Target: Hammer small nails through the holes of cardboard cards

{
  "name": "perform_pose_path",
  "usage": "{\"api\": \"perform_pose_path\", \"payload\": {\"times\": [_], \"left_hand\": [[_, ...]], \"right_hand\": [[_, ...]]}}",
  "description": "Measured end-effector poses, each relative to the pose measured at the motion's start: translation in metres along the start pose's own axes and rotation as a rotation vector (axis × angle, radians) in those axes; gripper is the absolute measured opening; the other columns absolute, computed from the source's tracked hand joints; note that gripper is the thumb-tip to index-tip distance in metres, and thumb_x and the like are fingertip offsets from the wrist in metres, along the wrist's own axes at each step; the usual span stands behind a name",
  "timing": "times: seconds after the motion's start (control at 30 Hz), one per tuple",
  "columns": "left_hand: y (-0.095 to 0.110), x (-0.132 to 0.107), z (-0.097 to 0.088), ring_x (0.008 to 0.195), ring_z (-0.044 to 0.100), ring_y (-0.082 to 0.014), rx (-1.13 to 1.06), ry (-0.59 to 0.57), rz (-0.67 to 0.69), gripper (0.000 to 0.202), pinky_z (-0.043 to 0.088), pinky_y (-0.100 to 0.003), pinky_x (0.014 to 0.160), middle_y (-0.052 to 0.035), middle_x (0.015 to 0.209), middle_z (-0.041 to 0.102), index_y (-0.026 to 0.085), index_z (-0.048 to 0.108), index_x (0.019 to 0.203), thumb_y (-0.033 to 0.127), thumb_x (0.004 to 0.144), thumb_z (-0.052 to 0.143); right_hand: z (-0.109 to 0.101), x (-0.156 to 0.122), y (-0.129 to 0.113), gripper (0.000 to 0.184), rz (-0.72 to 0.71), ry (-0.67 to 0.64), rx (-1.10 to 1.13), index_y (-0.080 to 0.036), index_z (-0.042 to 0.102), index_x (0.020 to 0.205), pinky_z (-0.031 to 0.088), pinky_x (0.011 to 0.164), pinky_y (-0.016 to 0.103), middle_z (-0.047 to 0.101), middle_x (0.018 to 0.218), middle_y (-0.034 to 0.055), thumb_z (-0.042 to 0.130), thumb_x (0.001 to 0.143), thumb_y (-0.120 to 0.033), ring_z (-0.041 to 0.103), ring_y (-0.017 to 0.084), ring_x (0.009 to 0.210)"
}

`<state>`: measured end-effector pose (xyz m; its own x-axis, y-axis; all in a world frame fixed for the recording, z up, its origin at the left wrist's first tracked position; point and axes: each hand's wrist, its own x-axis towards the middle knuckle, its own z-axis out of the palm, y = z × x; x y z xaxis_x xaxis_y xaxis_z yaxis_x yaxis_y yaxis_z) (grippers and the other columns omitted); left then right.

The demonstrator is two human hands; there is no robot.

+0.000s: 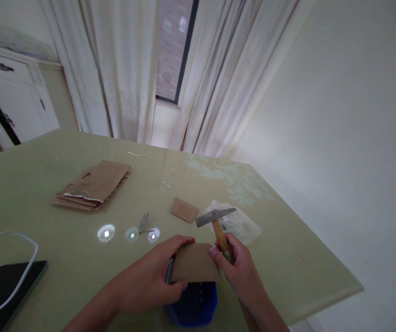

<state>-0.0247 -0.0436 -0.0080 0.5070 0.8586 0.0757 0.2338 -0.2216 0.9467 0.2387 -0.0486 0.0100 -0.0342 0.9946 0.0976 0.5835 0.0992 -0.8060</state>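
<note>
A plain brown cardboard piece is gripped by my left hand, its fingers behind and thumb in front. Something dark and silvery shows at the cardboard's left edge, mostly covered by that hand. My right hand is wrapped round the wooden handle of a small hammer, its metal head raised. The thumb of this hand meets the cardboard's right edge. Directly below is a blue plastic basket, partly hidden by the cardboard and my left hand; its inside is too dark to make out.
Several nails lie beyond my left hand. A small punched cardboard piece and a clear plastic bag lie ahead. Stacked punched cardboard sits left, a dark tablet-like device with a white cable nearer. A wall borders the right.
</note>
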Motion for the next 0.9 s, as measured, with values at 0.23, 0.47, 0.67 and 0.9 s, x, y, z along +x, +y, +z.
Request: {"api": "perform_pose_path", "payload": {"times": [0.23,0.47,0.67,0.9], "left_hand": [[0.002,0.001,0.0,0.132,0.069,-0.0346,0.007,-0.031,-0.041,0.078,0.056,-0.048,0.115,-0.013,0.148,0.07,0.025,0.06,0.149,0.02,0.074,0.079],[0.002,0.001,0.0,0.124,0.071,-0.0314,-0.028,-0.049,-0.024,0.077,0.058,-0.043,0.11,-0.0091,0.141,0.073,0.029,0.059,0.149,0.017,0.075,0.077],[-0.004,0.001,0.004,0.113,0.073,-0.0276,-0.072,-0.068,-0.013,0.068,0.061,-0.036,0.097,-0.0059,0.128,0.075,0.029,0.058,0.143,0.017,0.078,0.076],[-0.005,0.001,0.003,0.112,0.073,-0.0263,-0.065,-0.067,-0.029,0.066,0.06,-0.036,0.096,-0.0049,0.128,0.074,0.029,0.057,0.14,0.017,0.078,0.077]], "right_hand": [[-0.005,-0.007,-0.002,0.037,-0.031,-0.056,-0.059,-0.02,0.066,0.095,0.054,0.068,0.029,0.067,0.082,0.0015,0.059,0.107,-0.055,0.067,0.022,0.076],[-0.058,-0.009,-0.049,0.028,-0.303,-0.094,-0.389,-0.024,0.071,0.104,0.052,0.069,0.03,0.075,0.084,0.0023,0.053,0.114,-0.042,0.071,0.021,0.072],[-0.059,-0.006,-0.064,0.033,-0.416,-0.151,-0.539,-0.024,0.071,0.112,0.059,0.075,0.033,0.082,0.098,0.0073,0.045,0.117,-0.042,0.079,0.025,0.083],[-0.05,-0.009,-0.057,0.033,-0.415,-0.141,-0.539,-0.024,0.073,0.115,0.063,0.076,0.033,0.083,0.1,0.0089,0.045,0.118,-0.041,0.08,0.024,0.084]]}}
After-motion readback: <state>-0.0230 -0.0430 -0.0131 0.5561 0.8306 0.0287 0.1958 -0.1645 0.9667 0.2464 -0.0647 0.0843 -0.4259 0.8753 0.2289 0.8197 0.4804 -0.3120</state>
